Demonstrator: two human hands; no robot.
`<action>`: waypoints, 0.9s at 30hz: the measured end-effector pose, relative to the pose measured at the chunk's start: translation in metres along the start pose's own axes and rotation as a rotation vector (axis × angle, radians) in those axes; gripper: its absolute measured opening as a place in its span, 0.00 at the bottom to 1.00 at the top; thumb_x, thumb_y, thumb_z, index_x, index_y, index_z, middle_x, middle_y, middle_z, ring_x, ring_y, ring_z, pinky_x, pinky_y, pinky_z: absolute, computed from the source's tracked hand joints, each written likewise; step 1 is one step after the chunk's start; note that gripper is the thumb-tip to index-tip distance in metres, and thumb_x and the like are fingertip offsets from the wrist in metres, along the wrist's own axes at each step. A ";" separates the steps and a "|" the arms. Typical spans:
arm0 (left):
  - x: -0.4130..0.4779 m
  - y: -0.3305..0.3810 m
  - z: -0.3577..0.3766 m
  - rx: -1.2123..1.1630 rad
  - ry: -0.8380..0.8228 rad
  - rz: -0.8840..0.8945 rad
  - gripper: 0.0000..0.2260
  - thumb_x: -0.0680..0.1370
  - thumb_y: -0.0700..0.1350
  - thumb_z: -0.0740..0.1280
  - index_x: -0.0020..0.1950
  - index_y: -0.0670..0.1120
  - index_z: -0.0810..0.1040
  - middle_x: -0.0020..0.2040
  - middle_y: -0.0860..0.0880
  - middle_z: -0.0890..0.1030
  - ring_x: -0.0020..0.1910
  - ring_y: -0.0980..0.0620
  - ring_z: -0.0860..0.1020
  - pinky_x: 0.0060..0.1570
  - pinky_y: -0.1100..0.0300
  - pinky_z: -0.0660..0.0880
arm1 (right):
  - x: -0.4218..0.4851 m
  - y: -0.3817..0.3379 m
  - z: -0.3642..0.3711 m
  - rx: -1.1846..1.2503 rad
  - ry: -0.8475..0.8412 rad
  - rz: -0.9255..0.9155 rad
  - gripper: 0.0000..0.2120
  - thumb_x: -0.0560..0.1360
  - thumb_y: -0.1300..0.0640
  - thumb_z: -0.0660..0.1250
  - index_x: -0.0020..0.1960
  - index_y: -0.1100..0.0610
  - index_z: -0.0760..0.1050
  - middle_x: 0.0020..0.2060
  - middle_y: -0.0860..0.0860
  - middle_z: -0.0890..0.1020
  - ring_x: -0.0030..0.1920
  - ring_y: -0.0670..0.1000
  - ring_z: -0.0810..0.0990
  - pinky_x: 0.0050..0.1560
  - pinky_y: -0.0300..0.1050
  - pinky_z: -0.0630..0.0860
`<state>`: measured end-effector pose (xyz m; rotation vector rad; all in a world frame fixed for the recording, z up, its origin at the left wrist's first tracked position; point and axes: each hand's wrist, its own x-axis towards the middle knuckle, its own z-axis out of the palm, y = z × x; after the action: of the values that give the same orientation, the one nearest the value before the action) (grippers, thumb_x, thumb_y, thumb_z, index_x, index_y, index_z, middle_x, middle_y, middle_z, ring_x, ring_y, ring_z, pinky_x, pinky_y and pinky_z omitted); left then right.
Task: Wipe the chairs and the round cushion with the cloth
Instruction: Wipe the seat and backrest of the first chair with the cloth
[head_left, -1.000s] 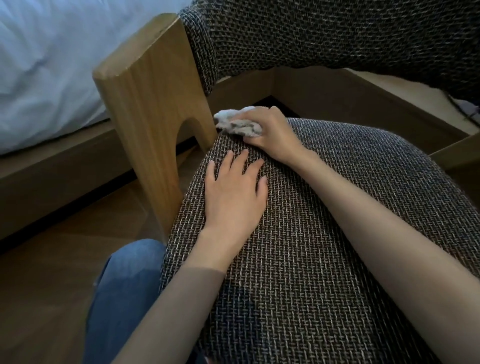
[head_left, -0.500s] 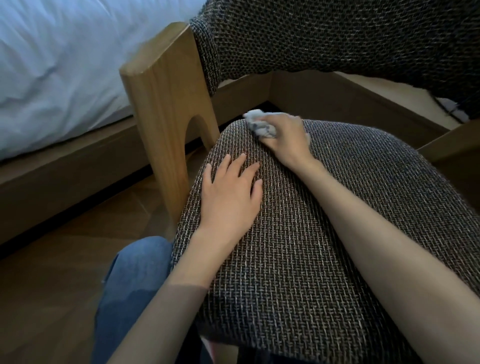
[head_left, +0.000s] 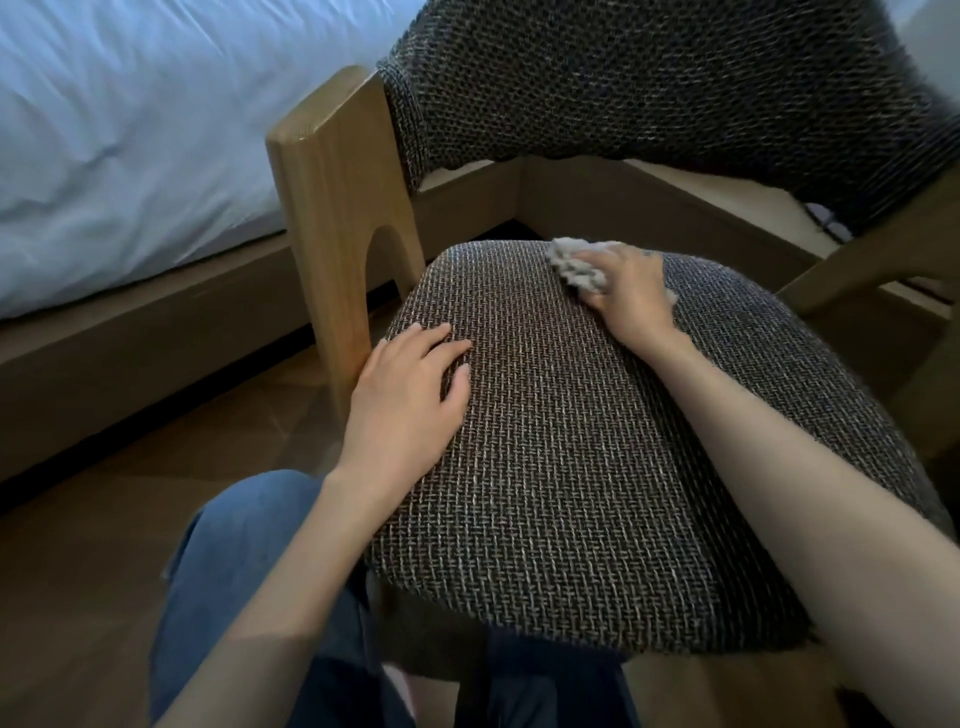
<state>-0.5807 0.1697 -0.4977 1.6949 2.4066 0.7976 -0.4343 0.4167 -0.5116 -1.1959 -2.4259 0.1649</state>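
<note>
- The cloth (head_left: 576, 265) is a pale, bunched wad lying on the chair seat (head_left: 571, 493), at about 12 o'clock on the cushion, close to its far edge.
- Your right hand (head_left: 631, 299) lies over the cloth with the fingers curled round it, pressing it onto the woven fabric. A tuft sticks out past your fingertips toward 10 o'clock, and a small bit shows at the hand's 3 o'clock side.
- Your left hand (head_left: 405, 400) rests palm down on the seat at about 9 o'clock, near the cushion's edge. Its fingers are relaxed and slightly spread, and it holds nothing.
- The two hands are well apart, with bare weave between them. Both forearms reach in from 6 o'clock.
- The seat is covered in dark brown and grey basket-weave fabric, and so is the backrest (head_left: 649, 88), which curves across 12 to 2 o'clock above the seat.
- A light wooden post (head_left: 337, 208) of the chair frame stands just beside the seat at 10 o'clock, close to your left hand.
- A bed with white bedding (head_left: 130, 130) fills the 10 to 11 o'clock corner on a dark base (head_left: 156, 332).
- Your knee in blue jeans (head_left: 234, 571) shows at 7 o'clock over the wooden floor (head_left: 78, 545).
</note>
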 end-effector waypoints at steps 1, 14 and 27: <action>0.000 0.000 0.000 -0.012 0.015 0.000 0.16 0.81 0.50 0.58 0.68 0.52 0.74 0.71 0.54 0.70 0.74 0.54 0.61 0.75 0.51 0.55 | 0.000 0.013 -0.005 -0.057 0.006 0.066 0.19 0.74 0.53 0.70 0.65 0.50 0.76 0.63 0.54 0.77 0.64 0.57 0.71 0.62 0.49 0.60; -0.002 0.003 0.003 -0.031 0.215 -0.038 0.11 0.79 0.47 0.63 0.57 0.51 0.82 0.61 0.55 0.80 0.66 0.56 0.72 0.65 0.60 0.66 | -0.007 -0.117 0.017 0.403 -0.108 -0.306 0.17 0.72 0.58 0.71 0.60 0.54 0.79 0.58 0.51 0.81 0.62 0.52 0.76 0.67 0.54 0.64; -0.059 -0.011 -0.035 0.174 0.343 -0.099 0.07 0.77 0.48 0.67 0.50 0.45 0.78 0.47 0.49 0.73 0.45 0.52 0.74 0.36 0.61 0.67 | -0.058 -0.137 -0.003 0.511 -0.145 -0.492 0.12 0.71 0.58 0.74 0.54 0.56 0.83 0.50 0.49 0.84 0.51 0.45 0.79 0.58 0.32 0.64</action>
<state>-0.5805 0.1013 -0.4855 1.5886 2.8390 0.9576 -0.5016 0.2859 -0.4880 -0.3651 -2.4966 0.6863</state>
